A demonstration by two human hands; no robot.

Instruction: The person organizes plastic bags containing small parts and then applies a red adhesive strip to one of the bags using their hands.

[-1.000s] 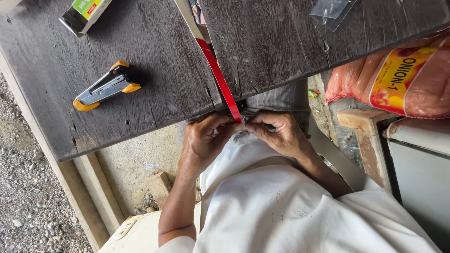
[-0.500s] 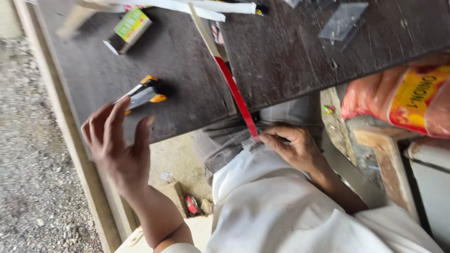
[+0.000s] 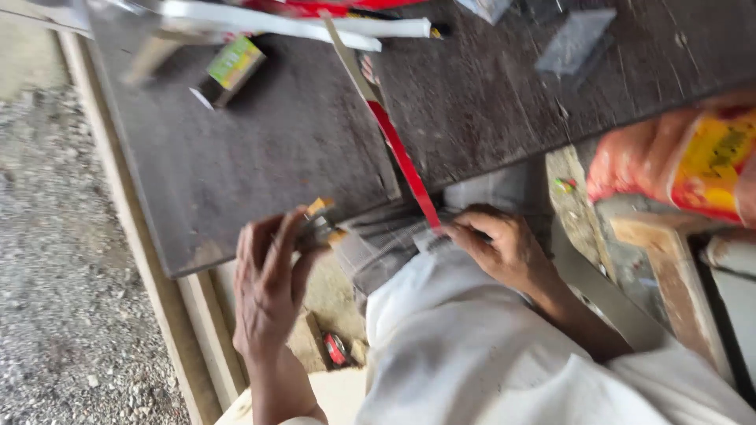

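My left hand (image 3: 268, 287) is closed around a grey and orange utility knife (image 3: 321, 224), held just off the near edge of the dark wooden table (image 3: 260, 165). My right hand (image 3: 500, 248) pinches the lower end of a long red strip (image 3: 405, 165) against my lap, next to a folded grey sheet (image 3: 386, 240). The strip runs up and away over the table edge, turning pale further up. My white garment (image 3: 488, 354) fills the lower middle of the view.
A small green and yellow box (image 3: 235, 67) lies on the table's far left. White strips (image 3: 268, 22) and a clear plastic bag (image 3: 575, 39) lie at the back. An orange and yellow sack (image 3: 693, 161) sits at right. Gravel (image 3: 55, 260) and wooden beams (image 3: 197, 315) are at left.
My left hand left the strip, reached left to the knife on the table, took hold of it and brought it toward my lap. The right hand stayed on the strip.
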